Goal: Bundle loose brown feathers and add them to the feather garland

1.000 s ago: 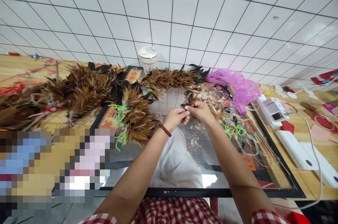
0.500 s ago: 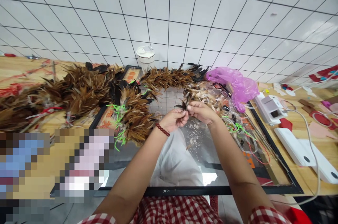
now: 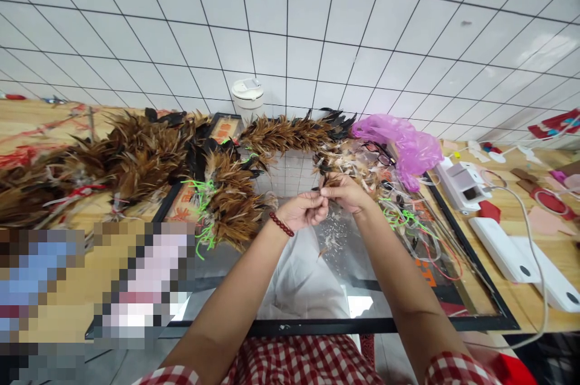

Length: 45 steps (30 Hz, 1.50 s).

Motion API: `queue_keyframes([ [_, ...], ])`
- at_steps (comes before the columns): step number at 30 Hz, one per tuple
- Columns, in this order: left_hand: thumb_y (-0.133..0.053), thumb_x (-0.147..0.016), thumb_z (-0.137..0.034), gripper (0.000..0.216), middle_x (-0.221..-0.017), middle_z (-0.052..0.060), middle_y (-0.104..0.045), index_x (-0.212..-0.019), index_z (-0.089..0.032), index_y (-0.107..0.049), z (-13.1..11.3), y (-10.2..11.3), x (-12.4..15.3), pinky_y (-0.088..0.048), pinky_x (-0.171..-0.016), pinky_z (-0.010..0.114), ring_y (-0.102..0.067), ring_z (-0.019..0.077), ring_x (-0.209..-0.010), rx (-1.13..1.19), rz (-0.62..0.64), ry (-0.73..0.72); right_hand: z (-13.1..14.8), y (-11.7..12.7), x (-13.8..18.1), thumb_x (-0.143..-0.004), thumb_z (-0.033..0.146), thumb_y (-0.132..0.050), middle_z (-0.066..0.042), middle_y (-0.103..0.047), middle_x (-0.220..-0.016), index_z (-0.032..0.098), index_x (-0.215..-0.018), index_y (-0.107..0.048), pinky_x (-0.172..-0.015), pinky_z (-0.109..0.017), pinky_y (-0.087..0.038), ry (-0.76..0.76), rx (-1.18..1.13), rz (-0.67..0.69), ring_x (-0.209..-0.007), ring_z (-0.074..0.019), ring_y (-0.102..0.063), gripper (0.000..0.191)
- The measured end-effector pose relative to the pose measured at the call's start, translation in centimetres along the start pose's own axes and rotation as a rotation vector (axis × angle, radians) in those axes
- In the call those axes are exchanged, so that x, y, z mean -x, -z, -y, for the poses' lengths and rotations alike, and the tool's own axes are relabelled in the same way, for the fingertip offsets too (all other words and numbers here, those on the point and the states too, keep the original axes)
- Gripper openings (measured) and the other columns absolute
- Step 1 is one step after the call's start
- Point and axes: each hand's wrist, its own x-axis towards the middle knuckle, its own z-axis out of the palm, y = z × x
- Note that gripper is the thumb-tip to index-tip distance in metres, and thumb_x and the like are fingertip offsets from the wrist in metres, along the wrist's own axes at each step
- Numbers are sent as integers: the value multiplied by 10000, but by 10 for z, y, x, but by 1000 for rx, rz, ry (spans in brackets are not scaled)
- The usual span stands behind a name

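Note:
My left hand [image 3: 304, 210] and my right hand [image 3: 345, 192] meet above the glass table top [image 3: 376, 288], fingertips pinched together on a small bunch of brown feathers [image 3: 324, 181]. A red bead bracelet [image 3: 281, 223] circles my left wrist. Just behind the hands lies a loose heap of pale and brown feathers [image 3: 357, 165]. Long bound strings of brown feathers [image 3: 235, 194] tied with green cord [image 3: 202, 191] lie to the left of my hands.
More feather bundles [image 3: 113, 158] cover the wooden table at left. A white lidded cup [image 3: 247, 98] stands by the tiled wall. A pink plastic bag [image 3: 403, 146], glasses [image 3: 380, 156], white devices [image 3: 464, 185] with cables and red felt pieces lie at right.
My hands have stayed together at the same spot, fingers shifting slightly on the small feather bunch. The view drifted a little.

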Motion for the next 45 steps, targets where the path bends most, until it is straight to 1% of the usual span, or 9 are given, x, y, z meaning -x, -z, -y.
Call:
queue_keyframes([
  [4, -802, -670, -282, 228, -757, 82, -701, -772, -99, -712, -6, -2, -3, -498, -521, 202, -637, 115, -602, -230, -264, -239, -1, -3, -6, -428, 346, -902, 48, -579, -543, 185, -638, -554, -509, -246, -410, 69, 62, -206, -488, -96, -504, 437],
  [9, -744, -714, -180, 116, -599, 50, -666, -641, -102, -698, -6, -5, -7, -479, -491, 195, -585, 92, -501, -440, -436, -338, -6, -7, -11, -496, 401, -864, 40, -538, -545, 178, -583, -556, -528, -260, -383, 139, 250, -289, -513, -97, -460, 390],
  [15, -742, -734, -221, 130, -640, 46, -682, -721, -106, -682, -8, -1, -8, -463, -457, 205, -600, 100, -499, -228, -633, -385, -6, 4, -10, -749, 352, -667, -18, -625, -694, 178, -770, -669, -602, -267, -418, 313, 712, -470, -627, -135, -521, 175],
  [19, -751, -739, -231, 157, -590, 31, -659, -765, -102, -665, -10, 7, -9, -468, -470, 195, -584, 85, -474, -68, -728, -407, -10, 9, -6, -827, 199, -576, -61, -674, -906, 202, -879, -723, -745, -293, -438, 326, 1334, -355, -820, -173, -593, 155],
  [25, -729, -760, -163, 98, -590, 26, -652, -764, -88, -666, -10, 13, -11, -481, -513, 174, -579, 62, -494, 56, -690, -383, -26, -5, -12, -872, 157, -510, -142, -638, -940, 160, -855, -691, -751, -353, -419, 257, 1807, -244, -867, -233, -575, 181],
  [31, -750, -741, -179, 127, -669, 40, -692, -767, -94, -658, -9, 16, -10, -501, -561, 197, -620, 79, -550, 64, -614, -407, -15, 10, -15, -869, 260, -486, -57, -618, -808, 182, -817, -591, -701, -298, -430, 396, 1009, -471, -764, -176, -561, 140],
  [37, -844, -615, -224, 247, -653, 25, -685, -755, -90, -690, -8, 21, -13, -490, -591, 211, -624, 88, -582, 123, -581, -478, -8, 13, -18, -627, 517, -747, 31, -574, -598, 205, -772, -537, -551, -231, -420, 186, 135, -429, -534, -104, -519, 403],
  [40, -864, -576, -210, 255, -626, 19, -673, -723, -93, -692, -8, 24, -15, -486, -584, 210, -622, 93, -590, 179, -604, -497, -15, 10, -20, -669, 485, -710, 8, -608, -635, 201, -787, -548, -586, -258, -467, 161, 195, -414, -562, -122, -558, 348],
  [45, -831, -624, -139, 164, -629, 18, -677, -696, -97, -689, -10, 26, -17, -515, -616, 190, -619, 67, -579, 267, -576, -564, -11, 15, -14, -783, 227, -582, -98, -654, -1091, 186, -1068, -634, -828, -361, -491, 385, 1026, -577, -754, -165, -620, 292],
])
